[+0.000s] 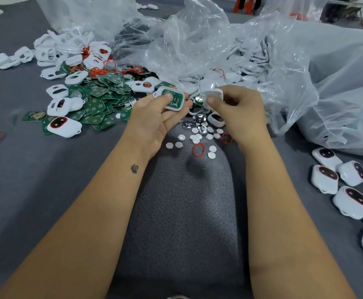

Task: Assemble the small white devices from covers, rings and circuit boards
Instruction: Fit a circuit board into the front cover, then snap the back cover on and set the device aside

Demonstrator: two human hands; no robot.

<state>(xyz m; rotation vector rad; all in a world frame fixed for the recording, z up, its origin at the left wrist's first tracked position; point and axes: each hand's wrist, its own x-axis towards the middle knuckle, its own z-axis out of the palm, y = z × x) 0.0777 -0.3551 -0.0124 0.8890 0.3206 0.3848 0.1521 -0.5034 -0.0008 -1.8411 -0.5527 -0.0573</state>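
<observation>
Both forearms reach out over grey cloth (46, 190). My left hand (154, 117) pinches a shell (173, 99) with a green board seated inside, thumb pressing its middle. My right hand (238, 106) grips a white cover (214, 94) just beside it. Both parts look light, stiff and slippery, so I'd hold them by the rims. No writing is readable.

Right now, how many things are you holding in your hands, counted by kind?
White covers: 2, one in the left hand, one in the right hand
Green boards: 1, sitting inside the left hand's cover
Total: 3
</observation>
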